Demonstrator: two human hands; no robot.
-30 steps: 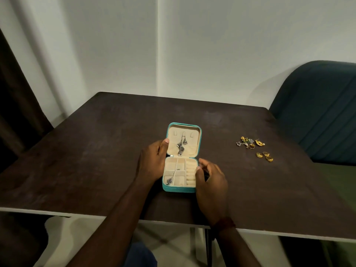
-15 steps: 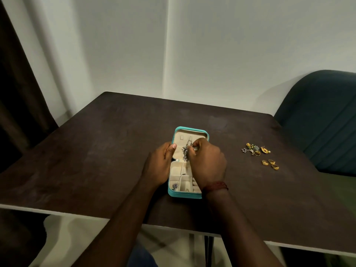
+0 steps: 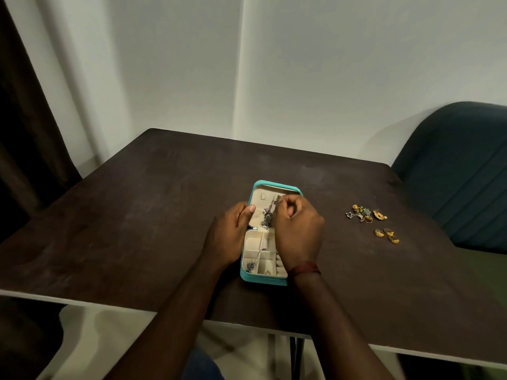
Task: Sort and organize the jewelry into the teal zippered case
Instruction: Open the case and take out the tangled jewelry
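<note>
step: hang chain | left hand grips case lid | right hand pinches silver chain | steady lid, seat gently

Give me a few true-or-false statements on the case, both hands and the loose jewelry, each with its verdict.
1. The teal case lies open on the table. True.
2. The right hand pinches a silver dangling piece against the inside of the lid. True.
3. The left hand lies flat on the table, away from the case. False: it holds the lid's left edge, thumb on the lining.
4. The gold rings sit in the case's base. False: they lie on the table to the right of the case, beside a mixed cluster of jewelry.
5. A second silver piece lies in the base's compartments. True.
</note>
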